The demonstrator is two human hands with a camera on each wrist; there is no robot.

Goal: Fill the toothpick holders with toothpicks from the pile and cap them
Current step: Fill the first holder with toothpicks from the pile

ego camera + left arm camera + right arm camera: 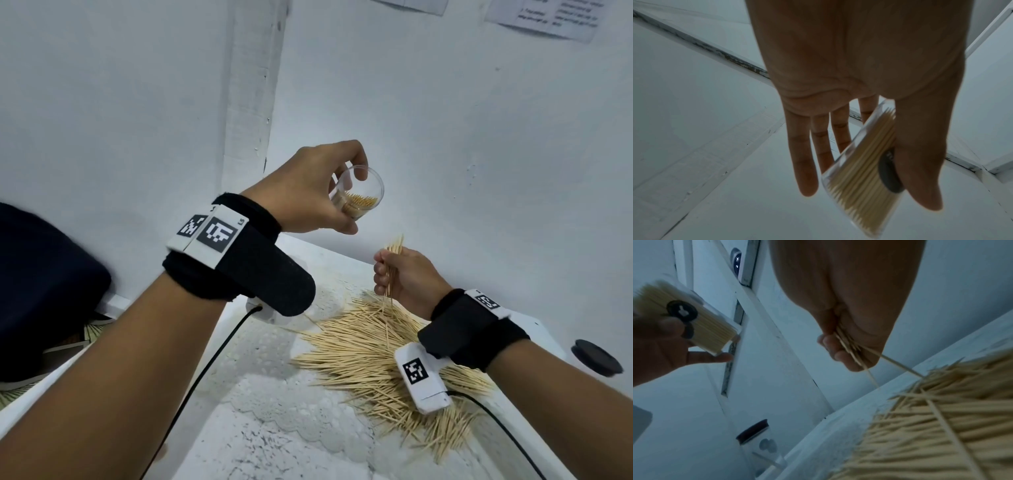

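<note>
My left hand holds a clear toothpick holder tilted in the air above the table, thumb and fingers curled round it. Its mouth is open and it is partly filled with toothpicks. The left wrist view shows the holder between thumb and fingers. Lower and to the right, my right hand grips a small bunch of toothpicks upright, just above the pile. In the right wrist view, a few sticks trail from my fist toward the pile.
A black cap lies on the table at the far right. A second clear holder with a dark cap stands on the table by the wall. A lace mat covers the white table; a dark object sits left.
</note>
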